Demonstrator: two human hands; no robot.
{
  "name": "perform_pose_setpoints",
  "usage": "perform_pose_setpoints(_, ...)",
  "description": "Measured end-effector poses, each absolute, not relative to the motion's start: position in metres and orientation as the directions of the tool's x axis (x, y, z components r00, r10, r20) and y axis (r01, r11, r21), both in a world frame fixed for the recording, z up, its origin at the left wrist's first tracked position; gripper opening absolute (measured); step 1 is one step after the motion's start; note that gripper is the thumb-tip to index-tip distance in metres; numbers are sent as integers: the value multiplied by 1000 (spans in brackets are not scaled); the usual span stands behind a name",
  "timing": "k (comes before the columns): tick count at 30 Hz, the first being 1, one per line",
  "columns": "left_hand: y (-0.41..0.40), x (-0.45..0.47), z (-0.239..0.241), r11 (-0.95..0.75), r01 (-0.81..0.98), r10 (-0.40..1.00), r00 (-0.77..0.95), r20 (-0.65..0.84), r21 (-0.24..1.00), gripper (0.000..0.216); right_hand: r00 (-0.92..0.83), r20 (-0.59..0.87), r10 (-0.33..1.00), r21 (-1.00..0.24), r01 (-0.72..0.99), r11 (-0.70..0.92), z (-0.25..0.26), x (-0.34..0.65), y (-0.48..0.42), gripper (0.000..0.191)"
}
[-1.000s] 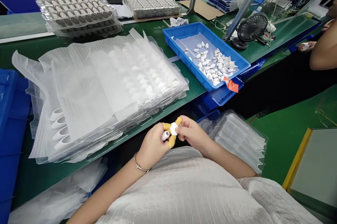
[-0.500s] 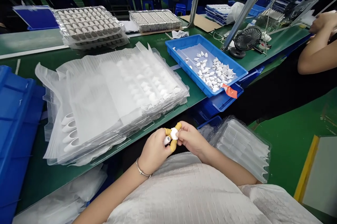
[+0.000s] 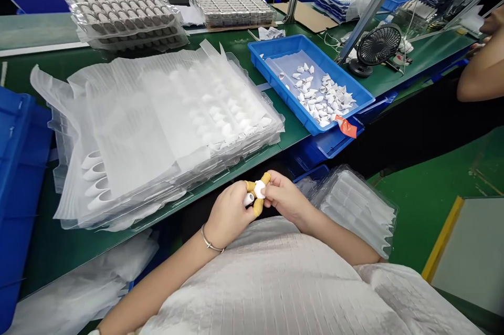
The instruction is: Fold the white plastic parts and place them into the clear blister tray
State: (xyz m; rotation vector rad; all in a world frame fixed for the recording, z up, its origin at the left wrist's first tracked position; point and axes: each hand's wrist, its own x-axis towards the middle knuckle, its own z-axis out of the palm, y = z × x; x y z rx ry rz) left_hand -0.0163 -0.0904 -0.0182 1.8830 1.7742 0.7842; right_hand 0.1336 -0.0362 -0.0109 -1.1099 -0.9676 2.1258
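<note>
Presently, item by item, from the near edge outward.

Left hand (image 3: 230, 214): closed, fingertips pinched on a white tubular piece (image 3: 248, 199); yellow finger cots (image 3: 256, 209) on the gripping digits, probably for grip and to keep marks off the plastic.

Right hand (image 3: 289, 199): closed likewise, pinching a small white cap (image 3: 260, 189) at the fingertips. The cap touches the tubular piece; whether the two are joined cannot be told. Both are held over the lap, just short of the tabletop (image 3: 291, 135), close under the eyes, which would suit fine fingertip work.

Stack of clear trays (image 3: 157, 125): centre of the tabletop, just beyond the hands, draped in foam sheets. A few white parts (image 3: 92, 177) show at its near-left corner; the sheets hide the rest.

Blue bin (image 3: 275, 43): far right of the stack, within the right hand's reach, set at an angle, with loose white pieces (image 3: 323, 98) heaped at its near end and an orange tag (image 3: 346, 126) on the near corner.

Empty clear trays (image 3: 354, 203): stacked low, beside the right forearm.

Blue crate (image 3: 19, 167): left edge.

Trays of grey parts (image 3: 118, 9): far left, well apart from the hands.

Small fan (image 3: 378, 46): far right, beyond the bin.

A co-worker's arm (image 3: 480, 72): right margin, apart from the bin.

Obstruction: the draped stack lies between the hands and the far trays; the path to the bin is open.
</note>
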Motion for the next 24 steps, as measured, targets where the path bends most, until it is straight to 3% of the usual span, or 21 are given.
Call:
perform_pose_setpoints(4, -89, -19, -16, -26, 635, 999, -13, 44, 772, 13, -540, -470, 698, -750, -172, -638, -5, 134, -35, 17)
perform_pose_setpoints(9, -86, -20, -16, 3, 559, 1000, -23, 12, 829, 12, -555, -464, 691, -733, -197, -651, -7, 134, -35, 16)
perform_pose_setpoints(16, -83, -20, -19, -20, 720, 1000, 13, 16, 694, 13, -534, -437, 724, -798, -140, -586, -15, 132, -32, 15)
perform_pose_setpoints(20, -83, -21, -22, -2, 686, 1000, 11, -7, 728, 12, -549, -445, 708, -799, -114, -590, -15, 132, -30, 14)
perform_pose_setpoints(24, -84, -20, -22, -44, 733, 999, 27, 36, 679, 19, -525, -478, 705, -775, -125, -619, -15, 132, -31, 17)
